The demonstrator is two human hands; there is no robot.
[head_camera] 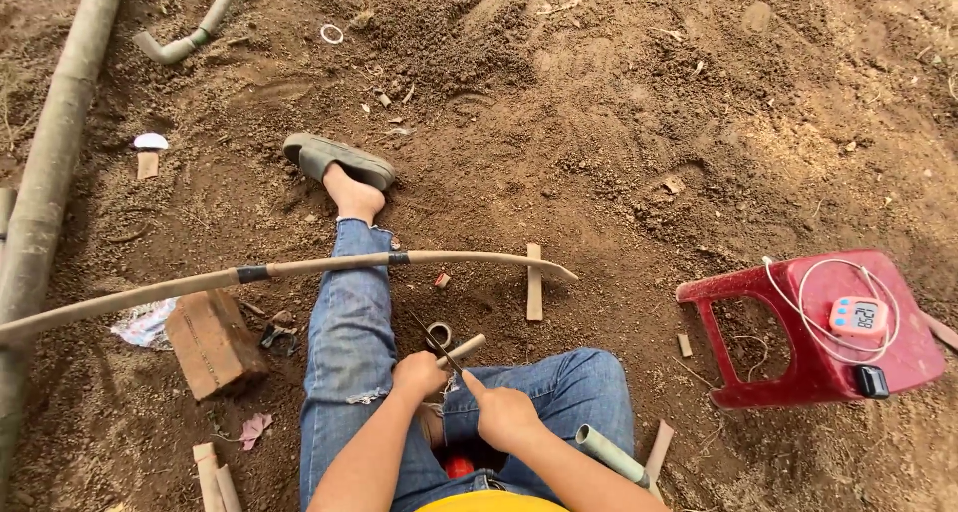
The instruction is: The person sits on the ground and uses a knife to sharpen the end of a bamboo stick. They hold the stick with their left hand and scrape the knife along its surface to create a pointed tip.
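I sit on bare soil with my legs in blue jeans, the left leg [344, 322] stretched out and a grey sandal [337, 159] at its foot. My left hand [419, 374] is closed on a short pale stick [467, 347] above my lap. My right hand [504, 414] holds a thin dark blade [431, 336] that crosses the stick. The two hands are almost touching. A small roll of tape [440, 331] lies on the ground just beyond them. A long bent bamboo strip [299, 268] with dark tape bands lies across my left shin.
A red plastic stool [788, 372] at the right carries a small timer [858, 315] and a white cable. A brick [215, 344] lies at the left. Thick grey pipes [50, 163] run along the left edge. A flat wooden piece [534, 282] and scraps lie on the soil.
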